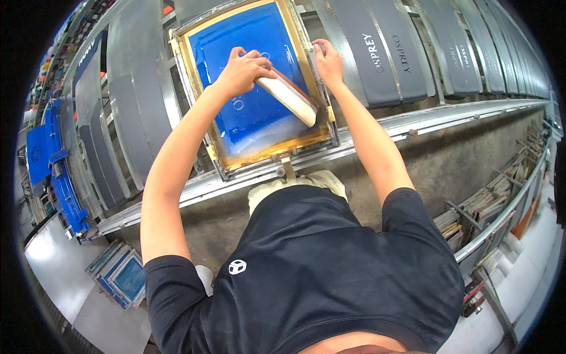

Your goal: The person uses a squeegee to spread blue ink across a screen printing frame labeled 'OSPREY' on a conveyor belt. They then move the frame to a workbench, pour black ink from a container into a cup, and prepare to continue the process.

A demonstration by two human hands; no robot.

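A screen printing frame [276, 150] with a blue stencil mesh [227, 44] lies in front of me, its inner border yellowish. My left hand [244, 72] is closed around the upper end of a squeegee [289, 99]. The squeegee is pale cream with a reddish-brown strip along one side, and it slants down to the right across the mesh. Pale, smeary residue shows on the mesh's near part. At the frame's right edge, my right hand [328, 62] has its fingers curled against the rim.
Flat printing boards carrying dark grey fabric panels [383, 53] run in a row to both sides. A metal rail [436, 113] passes along the near side. Several framed screens [127, 277] lean at lower left, beside blue parts [65, 183]. Wooden-edged frames [471, 203] are stacked at right.
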